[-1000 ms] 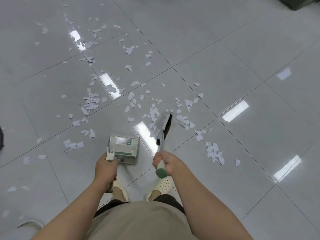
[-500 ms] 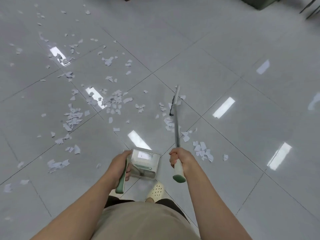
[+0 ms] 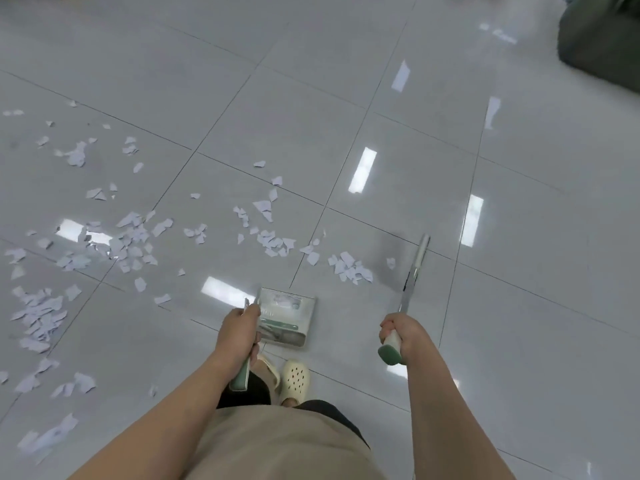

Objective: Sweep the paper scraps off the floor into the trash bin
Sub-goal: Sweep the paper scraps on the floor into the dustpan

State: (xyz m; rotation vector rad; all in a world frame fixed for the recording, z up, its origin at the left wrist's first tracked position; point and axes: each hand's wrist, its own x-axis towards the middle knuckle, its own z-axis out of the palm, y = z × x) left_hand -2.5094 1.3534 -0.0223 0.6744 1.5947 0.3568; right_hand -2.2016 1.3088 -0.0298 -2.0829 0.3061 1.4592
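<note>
Fingers, left hand [image 3: 239, 329]: curled round the green-tipped handle of the dustpan [image 3: 286, 320]. Fingers, right hand [image 3: 398, 330]: wrapped round the green-capped grip of the broom [image 3: 414, 270]. Neither hand slack.

Change, near item: half a second ago the broom stood among the scraps ahead of the person; it now reaches out on the right, its head blurred with motion at the right edge of the litter. The dustpan remains low in front of the feet, mouth toward the scraps. Judged: a fresh stroke, set to drive the rightmost pieces leftward toward the pan. Nothing visibly gathered in the pan yet; task at an early stage.

Paper scraps [image 3: 133, 239]: white, torn, irregular, flat on the glossy grey floor [image 3: 346, 98]. Nearest cluster lies just beside the broom head; denser drifts spread left and far left.

Trash bin: not identifiable. A dark object [image 3: 602, 36] sits far right, unclear what.
</note>
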